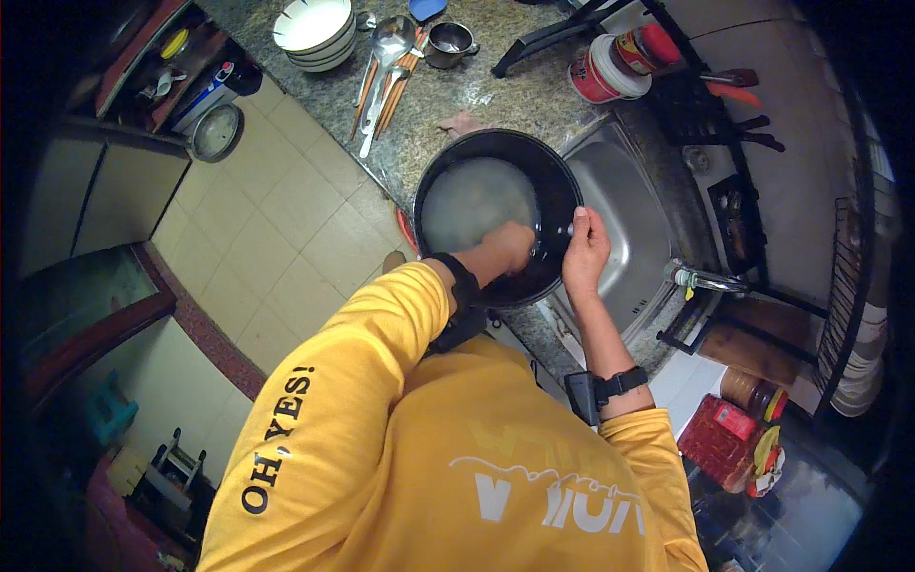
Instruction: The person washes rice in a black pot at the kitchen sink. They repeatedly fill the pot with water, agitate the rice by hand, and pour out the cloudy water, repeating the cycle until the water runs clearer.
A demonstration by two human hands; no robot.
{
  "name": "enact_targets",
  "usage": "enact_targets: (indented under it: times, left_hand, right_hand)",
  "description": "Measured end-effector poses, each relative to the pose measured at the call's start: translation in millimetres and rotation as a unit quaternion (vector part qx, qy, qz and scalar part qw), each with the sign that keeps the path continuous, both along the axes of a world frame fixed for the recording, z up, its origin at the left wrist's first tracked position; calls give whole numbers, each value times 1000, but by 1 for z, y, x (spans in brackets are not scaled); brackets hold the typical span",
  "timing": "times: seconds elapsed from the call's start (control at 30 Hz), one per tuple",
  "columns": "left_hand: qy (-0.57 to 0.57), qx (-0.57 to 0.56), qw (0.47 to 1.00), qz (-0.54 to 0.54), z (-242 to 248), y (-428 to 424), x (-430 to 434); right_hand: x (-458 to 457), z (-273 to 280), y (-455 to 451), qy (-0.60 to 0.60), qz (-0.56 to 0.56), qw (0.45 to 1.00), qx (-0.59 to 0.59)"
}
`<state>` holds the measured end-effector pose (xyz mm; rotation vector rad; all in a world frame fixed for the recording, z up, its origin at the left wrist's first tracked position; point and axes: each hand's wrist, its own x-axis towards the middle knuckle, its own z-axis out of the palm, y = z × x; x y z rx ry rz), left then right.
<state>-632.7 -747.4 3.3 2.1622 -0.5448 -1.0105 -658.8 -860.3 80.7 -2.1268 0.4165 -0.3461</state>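
Note:
A deep black cooking pot (561,182) stands at the counter's front corner beside the sink, partly over the sink's edge. Cloudy greyish water (479,200) covers its bottom. My left hand (511,247) reaches down inside the pot, knuckles bent. Its fingers are hidden, so I cannot tell whether they hold anything. At the pot's right side my right hand (587,254) grips the rim, with the thumb at the top edge.
The steel sink (622,193) and its faucet (704,279) lie to the right. On the stone counter (493,93) are stacked bowls (314,36), a ladle (392,43), chopsticks (400,100), a metal cup (449,44) and a white-and-red tub (607,71). A black rack (786,307) lines the wall.

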Motion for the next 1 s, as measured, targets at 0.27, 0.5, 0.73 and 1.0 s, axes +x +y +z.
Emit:
enact_targets:
  times: [0.27, 0.5, 0.73, 1.0]
  left_hand:
    - [304, -140, 942, 15, 31, 27, 0]
    - [-3, -69, 990, -126, 29, 19, -10]
    - [315, -160, 935, -13, 35, 32, -5]
    - [-86, -75, 989, -91, 44, 29, -26]
  right_hand:
    - [-1, 0, 0, 18, -16, 1000, 4]
    - [0, -3, -2, -4, 10, 1000, 9]
    - [-2, 3, -1, 12, 13, 1000, -9]
    - [-1, 0, -1, 24, 0, 1000, -2]
